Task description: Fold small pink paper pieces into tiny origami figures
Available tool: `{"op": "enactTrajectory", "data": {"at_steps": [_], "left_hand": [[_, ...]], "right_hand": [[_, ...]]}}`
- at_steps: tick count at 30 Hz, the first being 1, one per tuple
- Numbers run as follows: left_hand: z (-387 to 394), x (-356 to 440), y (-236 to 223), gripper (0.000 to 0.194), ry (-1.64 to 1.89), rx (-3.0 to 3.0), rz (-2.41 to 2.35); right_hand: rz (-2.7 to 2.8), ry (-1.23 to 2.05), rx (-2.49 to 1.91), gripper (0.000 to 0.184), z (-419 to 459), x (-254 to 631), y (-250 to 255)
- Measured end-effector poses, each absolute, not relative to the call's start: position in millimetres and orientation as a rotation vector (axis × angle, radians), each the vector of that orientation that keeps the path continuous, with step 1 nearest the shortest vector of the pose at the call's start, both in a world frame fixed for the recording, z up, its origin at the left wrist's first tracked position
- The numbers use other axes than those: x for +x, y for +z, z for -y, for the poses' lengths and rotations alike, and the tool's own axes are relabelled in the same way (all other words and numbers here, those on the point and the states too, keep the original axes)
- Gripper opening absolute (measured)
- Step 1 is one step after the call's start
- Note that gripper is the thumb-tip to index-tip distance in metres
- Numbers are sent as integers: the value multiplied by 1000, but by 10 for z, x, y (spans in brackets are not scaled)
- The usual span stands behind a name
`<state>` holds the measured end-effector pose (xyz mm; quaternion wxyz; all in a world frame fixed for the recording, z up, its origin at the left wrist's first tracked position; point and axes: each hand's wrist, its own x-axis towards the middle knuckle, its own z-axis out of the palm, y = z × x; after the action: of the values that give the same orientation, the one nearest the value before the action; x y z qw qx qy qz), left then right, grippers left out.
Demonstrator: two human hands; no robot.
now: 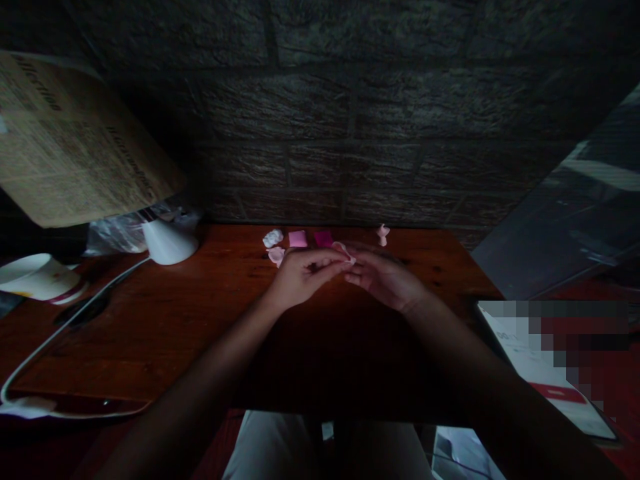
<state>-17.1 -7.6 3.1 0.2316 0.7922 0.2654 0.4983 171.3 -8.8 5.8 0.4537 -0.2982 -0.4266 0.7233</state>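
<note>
Over the table, my left hand (303,273) pinches a thin, pale pink, soft-looking piece (342,248) between thumb and forefinger. My right hand (387,277) meets it from the other side, its fingertips closed at the piece's right edge. Just behind the hands lie a light pink square (298,239) and a magenta square (323,238), the latter partly covered by the piece. A white crumpled lump (273,237) and a pale pink cupped piece (275,256) lie left of them. Farther right stands a small pale pink shaped piece (383,234).
A lamp with a white base (171,241) and newsprint-patterned shade (90,140) stands left on the wooden table (165,333). Its white cord (70,320) runs past a paper cup (43,277). A brick wall (310,107) rises behind. At right is a tablet-like panel (540,367).
</note>
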Motion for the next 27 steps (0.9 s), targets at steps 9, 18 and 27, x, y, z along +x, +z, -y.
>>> {"op": "enactTrajectory", "data": {"at_steps": [9, 18, 27], "left_hand": [[46, -243, 68, 27, 1458, 2252, -650], [68, -219, 52, 20, 1464, 2305, -739], [105, -166, 87, 11, 1478, 2345, -762]], "right_hand": [[1000, 1799, -751, 24, 90, 1717, 66], [1037, 1784, -738, 21, 82, 1726, 32], [1028, 1766, -749, 26, 90, 1704, 67]]}}
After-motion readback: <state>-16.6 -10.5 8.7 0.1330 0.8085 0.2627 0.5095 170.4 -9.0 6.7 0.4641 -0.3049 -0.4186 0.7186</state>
